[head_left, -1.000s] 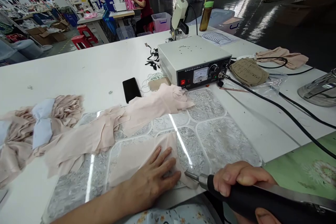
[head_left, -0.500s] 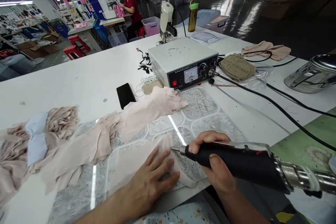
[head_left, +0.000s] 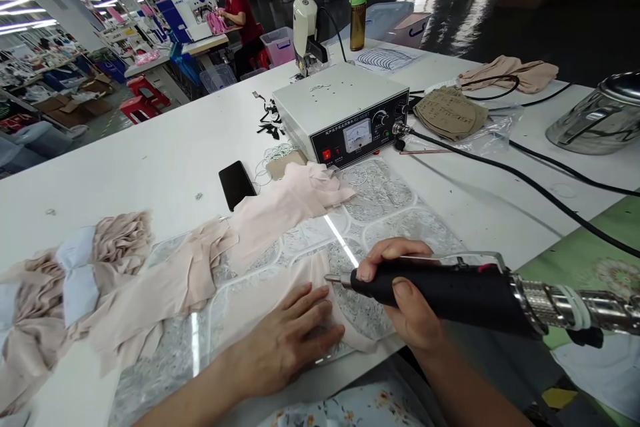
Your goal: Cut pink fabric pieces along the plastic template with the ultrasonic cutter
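My left hand [head_left: 293, 337] lies flat, fingers spread, on a pale pink fabric piece [head_left: 250, 307] with a curved edge and a narrow strip at its right. A black-handled ultrasonic hand tool [head_left: 445, 293] is gripped in my right hand [head_left: 407, 300], thumb on its near side. Its pointed metal tip meets or hovers just over the fabric edge, close to my left fingertips; contact cannot be told. Beneath the fabric is a clear-covered, stone-patterned mat [head_left: 150, 380]. More cut pink pieces [head_left: 295, 200] lie overlapped beyond my left hand.
A control box [head_left: 340, 113] with a dial and a lit red switch stands behind the mat. A black cable [head_left: 525, 190] crosses the right side. Around are a phone [head_left: 237, 185], a bottle [head_left: 357, 23], a metal-lidded jar [head_left: 595, 113] and bundled fabric [head_left: 120, 240]. A co-worker [head_left: 237, 13] sews far off.
The camera view has shifted slightly. Both hands keep nearly the same pose, with the tool tip still at the fabric edge by my left fingertips.
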The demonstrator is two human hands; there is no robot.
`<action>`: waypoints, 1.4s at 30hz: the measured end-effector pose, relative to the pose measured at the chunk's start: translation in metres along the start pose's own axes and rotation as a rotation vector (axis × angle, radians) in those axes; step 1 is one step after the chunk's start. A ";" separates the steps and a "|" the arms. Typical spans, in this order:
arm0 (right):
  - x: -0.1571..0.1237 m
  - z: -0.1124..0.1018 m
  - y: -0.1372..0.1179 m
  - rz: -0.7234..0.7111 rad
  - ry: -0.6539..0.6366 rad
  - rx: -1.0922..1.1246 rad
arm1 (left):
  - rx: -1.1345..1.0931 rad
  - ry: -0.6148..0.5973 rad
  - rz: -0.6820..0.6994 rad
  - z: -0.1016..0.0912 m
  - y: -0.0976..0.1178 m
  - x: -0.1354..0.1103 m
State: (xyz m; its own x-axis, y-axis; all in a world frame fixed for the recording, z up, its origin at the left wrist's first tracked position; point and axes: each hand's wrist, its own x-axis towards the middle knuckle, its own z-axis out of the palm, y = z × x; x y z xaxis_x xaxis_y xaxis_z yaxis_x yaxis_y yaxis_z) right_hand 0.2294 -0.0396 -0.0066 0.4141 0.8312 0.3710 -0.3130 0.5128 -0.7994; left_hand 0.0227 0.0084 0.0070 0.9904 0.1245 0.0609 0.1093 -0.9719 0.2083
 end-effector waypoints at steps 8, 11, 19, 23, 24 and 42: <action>0.003 0.002 -0.001 0.000 0.013 0.007 | -0.009 -0.057 0.006 -0.003 0.001 0.000; 0.005 0.001 0.000 -0.026 0.009 -0.008 | -0.032 -0.058 -0.003 -0.003 0.001 0.000; 0.006 0.001 0.000 -0.034 0.017 -0.017 | -0.067 -0.078 -0.065 -0.004 0.006 0.002; 0.007 0.002 0.001 -0.014 0.021 0.003 | -0.084 -0.077 -0.074 -0.005 0.007 0.002; 0.007 0.002 0.000 -0.015 0.029 0.010 | -0.086 -0.077 -0.075 -0.004 0.007 0.002; -0.014 -0.012 -0.028 0.126 0.030 0.111 | -0.056 -0.071 -0.079 -0.006 0.008 0.002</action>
State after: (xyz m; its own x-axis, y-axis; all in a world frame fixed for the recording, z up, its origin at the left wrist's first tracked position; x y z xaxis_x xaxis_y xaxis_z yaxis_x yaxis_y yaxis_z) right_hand 0.2424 -0.0682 0.0052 0.3906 0.8844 0.2552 -0.4560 0.4268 -0.7809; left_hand 0.0254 0.0016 0.0146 0.9826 0.1838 -0.0272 0.1844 -0.9469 0.2635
